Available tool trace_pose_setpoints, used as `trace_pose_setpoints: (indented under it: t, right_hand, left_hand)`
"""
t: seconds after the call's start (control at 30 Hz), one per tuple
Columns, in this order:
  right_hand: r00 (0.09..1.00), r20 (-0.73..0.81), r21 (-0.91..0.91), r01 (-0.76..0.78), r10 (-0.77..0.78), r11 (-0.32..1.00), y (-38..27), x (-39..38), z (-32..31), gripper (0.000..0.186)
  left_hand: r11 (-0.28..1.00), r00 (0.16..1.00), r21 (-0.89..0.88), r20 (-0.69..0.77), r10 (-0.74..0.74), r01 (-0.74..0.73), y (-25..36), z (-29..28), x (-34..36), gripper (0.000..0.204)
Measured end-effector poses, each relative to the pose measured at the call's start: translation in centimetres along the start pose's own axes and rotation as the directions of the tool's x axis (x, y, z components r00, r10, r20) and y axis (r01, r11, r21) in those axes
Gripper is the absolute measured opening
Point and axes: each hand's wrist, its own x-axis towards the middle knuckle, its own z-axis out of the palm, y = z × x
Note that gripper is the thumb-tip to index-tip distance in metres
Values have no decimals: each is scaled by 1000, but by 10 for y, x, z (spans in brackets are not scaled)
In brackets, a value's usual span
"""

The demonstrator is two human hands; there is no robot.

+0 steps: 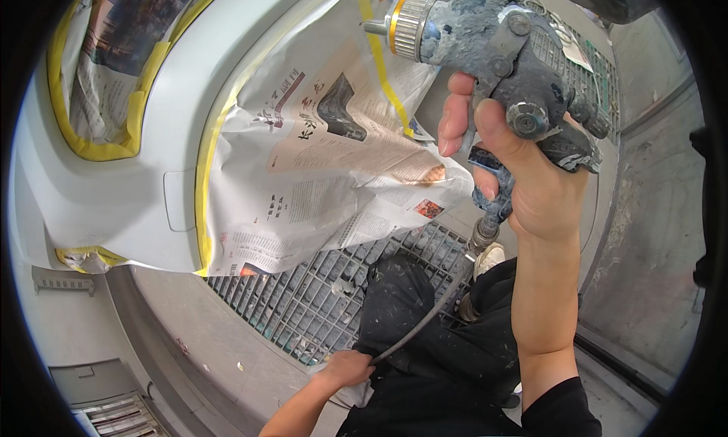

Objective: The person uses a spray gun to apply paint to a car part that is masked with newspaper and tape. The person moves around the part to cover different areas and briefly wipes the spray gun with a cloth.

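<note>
Raised close to the lens, the right hand (pixel 531 179) wraps its grip around a paint-crusted spray gun (pixel 500 65), nozzle aimed at a white car panel (pixel 129 179) masked with newspaper (pixel 334 171) and yellow tape (pixel 203 171). Below, the left hand (pixel 345 367) pinches the grey air hose (pixel 425 315) above the floor grating (pixel 303 308).

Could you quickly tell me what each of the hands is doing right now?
Left hand: closed on the air hose.
Right hand: closed on the spray gun.
</note>
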Motion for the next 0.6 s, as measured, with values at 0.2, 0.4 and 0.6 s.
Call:
trace_pose_setpoints:
  t: [0.2, 0.4, 0.6]
  right_hand:
    - [1000, -5, -24, -17, 16, 1000, 1, -3, -1, 33]
    - [1000, -15, -76, -9, 8, 997, 5, -2, -8, 29]
    - [984, -174, -173, -74, 43, 982, -16, 5, -10, 23]
  left_hand:
    - [1000, 999, -4, -26, 31, -31, 0, -1, 4, 31]
    - [997, 993, 32, -88, 73, -71, 4, -6, -1, 29]
    - [995, 977, -23, -190, 93, -99, 17, -26, -14, 28]
